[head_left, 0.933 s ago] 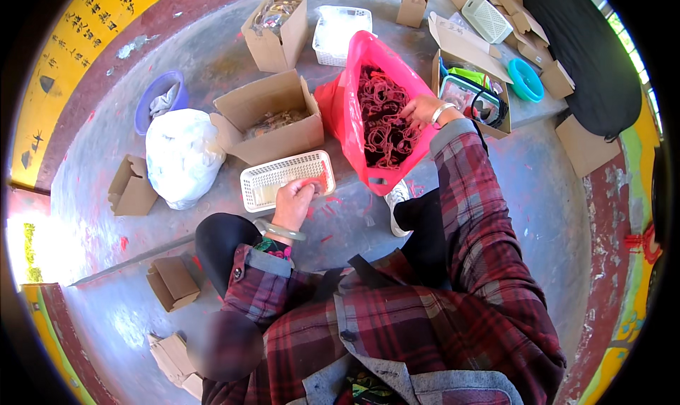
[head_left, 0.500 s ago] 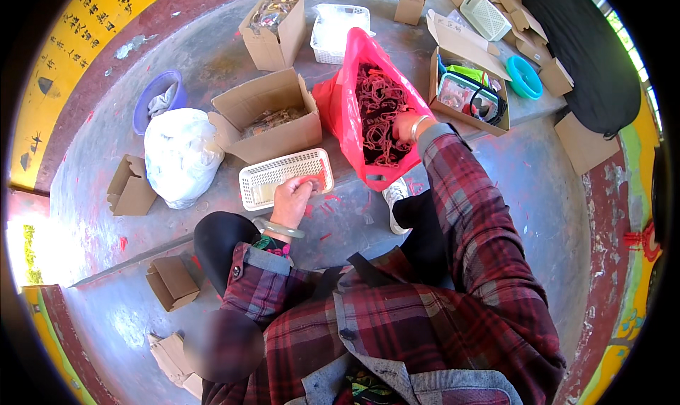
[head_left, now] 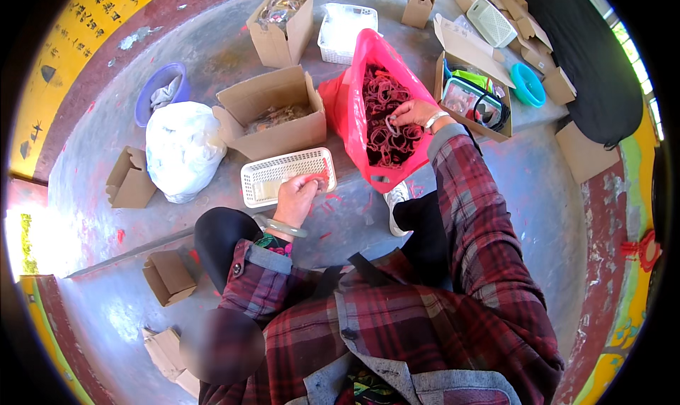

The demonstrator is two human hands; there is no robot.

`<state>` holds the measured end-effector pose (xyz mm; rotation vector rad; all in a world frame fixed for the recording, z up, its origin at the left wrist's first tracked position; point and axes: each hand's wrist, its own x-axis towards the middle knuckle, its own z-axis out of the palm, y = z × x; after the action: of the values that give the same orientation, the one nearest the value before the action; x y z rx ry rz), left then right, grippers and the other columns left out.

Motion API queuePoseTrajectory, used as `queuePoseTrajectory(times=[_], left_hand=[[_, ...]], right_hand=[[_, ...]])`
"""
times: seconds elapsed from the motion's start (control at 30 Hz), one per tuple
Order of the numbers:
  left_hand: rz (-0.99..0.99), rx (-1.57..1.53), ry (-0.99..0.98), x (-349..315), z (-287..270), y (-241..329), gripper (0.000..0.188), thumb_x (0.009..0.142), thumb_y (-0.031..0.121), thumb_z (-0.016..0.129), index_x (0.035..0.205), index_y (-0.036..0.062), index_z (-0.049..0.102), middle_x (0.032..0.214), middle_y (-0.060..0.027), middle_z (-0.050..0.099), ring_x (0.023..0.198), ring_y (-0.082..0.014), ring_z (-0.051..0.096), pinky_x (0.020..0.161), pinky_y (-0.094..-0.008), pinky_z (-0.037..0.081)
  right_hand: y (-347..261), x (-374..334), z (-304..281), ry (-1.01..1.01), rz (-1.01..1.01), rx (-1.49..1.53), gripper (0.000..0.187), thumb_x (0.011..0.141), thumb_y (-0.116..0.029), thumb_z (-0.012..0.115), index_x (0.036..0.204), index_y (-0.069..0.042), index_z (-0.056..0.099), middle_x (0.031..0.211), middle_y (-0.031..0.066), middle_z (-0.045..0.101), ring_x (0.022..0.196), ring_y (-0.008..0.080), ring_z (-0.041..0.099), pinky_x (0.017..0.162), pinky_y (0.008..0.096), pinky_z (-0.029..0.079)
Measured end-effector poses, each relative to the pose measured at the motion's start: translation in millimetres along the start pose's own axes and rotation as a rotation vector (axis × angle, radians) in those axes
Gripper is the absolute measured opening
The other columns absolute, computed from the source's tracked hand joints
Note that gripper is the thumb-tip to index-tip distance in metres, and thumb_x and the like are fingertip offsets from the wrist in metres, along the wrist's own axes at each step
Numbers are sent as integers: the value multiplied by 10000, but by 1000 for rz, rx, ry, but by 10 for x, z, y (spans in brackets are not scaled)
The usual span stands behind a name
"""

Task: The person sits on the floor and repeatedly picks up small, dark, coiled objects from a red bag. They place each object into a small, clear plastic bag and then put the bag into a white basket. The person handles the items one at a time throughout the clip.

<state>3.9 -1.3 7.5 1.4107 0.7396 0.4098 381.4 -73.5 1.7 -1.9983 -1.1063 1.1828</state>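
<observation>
Closed in a pinch, my left hand is over the near right corner of a low white plastic basket. A small reddish piece shows at its fingertips, too small to make out fully. My right hand is above the opening of a pink-red plastic bag. Between its thumb and fingers is a pale pinkish loop. Many dark red and pink cord-like loops fill the bag in a tangle.
Behind the basket stands an open cardboard box with small packets. A stuffed white plastic bag and a purple basin are at left. To the right are a box of mixed items and a teal basin. Red scraps litter the floor.
My right hand has come up from the tangle and left a little, and a pale loop now shows in its fingers. My left hand stays at the basket's corner, still pinching.
</observation>
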Motion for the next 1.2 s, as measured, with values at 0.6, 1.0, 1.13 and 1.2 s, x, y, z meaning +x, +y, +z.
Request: queuePoseTrajectory(times=[0.6,1.0,1.13,1.2], left_hand=[[-10,-6,55,9,27,-22,212,838,77,485,915,-42,642,812,-55,646,737,-99,591,703,-230,481],[-104,-262,10,-25,-8,71,220,855,79,480,974,-44,618,891,-82,634,782,-121,594,740,-231,479],[-83,-258,20,-6,-2,54,218,854,59,484,949,-71,630,854,-87,628,745,-119,594,701,-225,490],[-89,-251,25,-17,-3,76,217,854,59,483,946,-70,631,850,-85,627,740,-119,594,700,-225,490]], right_hand=[[-1046,-565,323,33,-297,655,225,794,-38,627,1014,11,637,818,45,655,668,92,594,549,194,464],[-1371,-984,1094,-247,-402,1180,41,788,-87,604,824,-70,614,902,108,651,955,254,607,713,262,462],[-1385,-973,1217,-342,-424,1284,38,789,-115,599,817,-92,588,845,94,643,950,263,604,715,280,447],[-1450,-1014,1240,-306,-382,1302,50,790,-123,603,824,-94,582,797,81,632,927,264,613,696,276,443]])
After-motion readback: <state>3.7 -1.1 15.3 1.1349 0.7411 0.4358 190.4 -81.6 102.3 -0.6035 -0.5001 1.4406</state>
